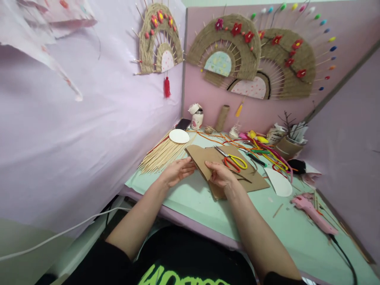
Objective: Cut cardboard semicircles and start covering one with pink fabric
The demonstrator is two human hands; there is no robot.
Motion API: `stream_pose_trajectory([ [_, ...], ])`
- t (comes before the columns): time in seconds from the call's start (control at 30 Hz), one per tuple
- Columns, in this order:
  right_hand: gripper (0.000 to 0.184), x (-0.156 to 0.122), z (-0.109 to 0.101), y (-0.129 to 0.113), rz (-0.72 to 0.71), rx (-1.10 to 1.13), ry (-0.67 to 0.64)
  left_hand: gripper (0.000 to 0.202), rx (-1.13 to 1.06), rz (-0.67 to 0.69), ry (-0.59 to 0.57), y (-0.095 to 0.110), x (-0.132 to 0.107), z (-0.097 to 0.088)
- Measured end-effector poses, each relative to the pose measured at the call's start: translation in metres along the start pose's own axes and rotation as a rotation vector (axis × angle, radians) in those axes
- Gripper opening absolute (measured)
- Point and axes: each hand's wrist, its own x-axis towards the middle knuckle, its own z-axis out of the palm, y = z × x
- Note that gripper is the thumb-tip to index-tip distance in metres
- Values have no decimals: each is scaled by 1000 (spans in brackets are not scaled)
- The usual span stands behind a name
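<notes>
My right hand [220,174] grips a piece of brown cardboard [198,156], its thumb on top and its fingers underneath. The piece is tilted, with its cut edge facing left. My left hand [178,172] is open beside that edge, fingers stretched out; whether the fingertips touch it I cannot tell. Beneath and to the right lies a larger cardboard sheet [258,185]. Scissors [234,161] with orange and yellow handles rest on the cardboard. To the left, thin wooden sticks [160,156] are fanned out under a white oval disc [179,136].
A pink glue gun [315,214] with a black cord lies at right, near a white paper piece [279,183]. Green-handled pliers [257,159] and coloured cords [277,158] sit behind. A jar [197,119] stands at the back. Twine fans [237,47] hang on the wall.
</notes>
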Motion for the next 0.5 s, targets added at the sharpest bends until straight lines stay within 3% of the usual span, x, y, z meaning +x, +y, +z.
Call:
stream_pose_trajectory([
  [0.1, 14, 1, 2, 2, 87, 130, 24, 41, -70, 63, 43, -17, 5, 18],
  [0.27, 22, 0, 8, 2, 14, 116, 74, 33, -171, 94, 203, -25, 16, 39],
  [0.5, 39, -4, 14, 6, -149, -3, 122, 35, -191, 70, 210, -25, 16, 37],
])
